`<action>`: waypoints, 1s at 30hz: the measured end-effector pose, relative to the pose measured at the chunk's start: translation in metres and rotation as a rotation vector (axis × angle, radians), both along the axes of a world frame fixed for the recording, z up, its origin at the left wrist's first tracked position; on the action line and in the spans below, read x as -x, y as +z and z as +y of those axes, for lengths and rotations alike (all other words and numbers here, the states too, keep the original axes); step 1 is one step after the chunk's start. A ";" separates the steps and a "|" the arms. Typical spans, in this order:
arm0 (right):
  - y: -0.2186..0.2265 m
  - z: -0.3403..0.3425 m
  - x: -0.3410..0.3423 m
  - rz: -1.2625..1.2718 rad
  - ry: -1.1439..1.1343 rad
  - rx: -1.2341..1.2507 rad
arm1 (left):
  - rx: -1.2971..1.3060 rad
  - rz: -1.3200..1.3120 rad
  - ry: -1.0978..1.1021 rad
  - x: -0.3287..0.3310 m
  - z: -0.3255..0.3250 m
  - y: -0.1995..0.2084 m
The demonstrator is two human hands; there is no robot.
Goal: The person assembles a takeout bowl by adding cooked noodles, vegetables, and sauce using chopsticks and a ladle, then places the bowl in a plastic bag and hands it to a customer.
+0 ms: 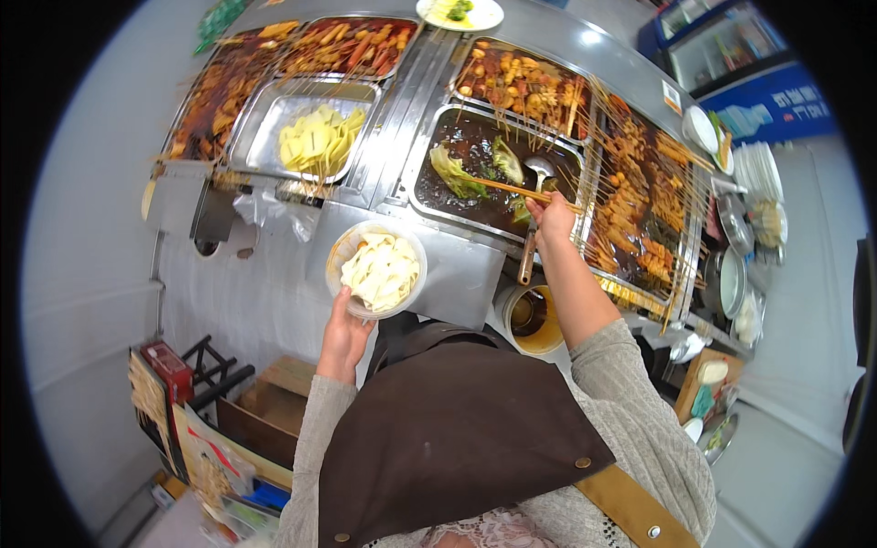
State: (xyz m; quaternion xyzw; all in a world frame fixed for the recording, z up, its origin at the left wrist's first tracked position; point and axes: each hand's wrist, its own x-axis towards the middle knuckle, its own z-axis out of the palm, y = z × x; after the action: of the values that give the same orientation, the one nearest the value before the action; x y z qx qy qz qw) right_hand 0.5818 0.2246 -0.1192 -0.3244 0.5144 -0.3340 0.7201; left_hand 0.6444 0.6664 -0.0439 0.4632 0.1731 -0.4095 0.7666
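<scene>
Where the counter's left end bows toward the dark rim, brown skewers (212, 102) lie crowded in sauce, too tangled to count. Beside them, a metal tray (260, 123) holds a heap of yellow slices (320, 142). Nearer the person, the left hand (344, 336) supports a clear bowl (339, 260) of pale, flat strips (382, 271); its thumb bears on the near side, while the other fingers are mostly hidden beneath, so how far they spread cannot be told. A brown apron (457, 429) blocks the view of whatever lies under it. In the middle, large green leaves (454, 173) float partly sunk in dark broth (434, 201). The right hand (553, 222) pinches wooden chopsticks (507, 187), their tips over 1 leaf; whether they grip it is unclear. Just beside that hand, a ladle (540, 166) rests with its head in the broth, its wooden handle slanting over the tray's near edge. Below, the right forearm and the apron partly cover a bucket (547, 338) whose contents are hard to make out. Farther right stand more sauced skewers (630, 205) and stacked white plates (758, 173).
</scene>
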 end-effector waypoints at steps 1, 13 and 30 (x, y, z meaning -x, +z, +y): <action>0.001 0.004 0.001 -0.005 -0.037 -0.021 | -0.008 0.011 -0.019 -0.012 0.000 -0.003; 0.051 0.071 0.009 0.009 -0.153 0.377 | 0.009 0.054 -0.393 -0.115 -0.002 -0.044; 0.047 0.108 -0.002 0.119 -0.113 0.430 | 0.027 0.064 -0.562 -0.144 -0.015 -0.056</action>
State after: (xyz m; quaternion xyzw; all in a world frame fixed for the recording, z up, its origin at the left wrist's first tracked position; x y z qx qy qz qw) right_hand 0.5835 0.3322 -0.0722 -0.4603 0.4903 -0.4560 0.5829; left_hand 0.7884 0.6510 -0.0995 0.4697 0.0568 -0.6226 0.6233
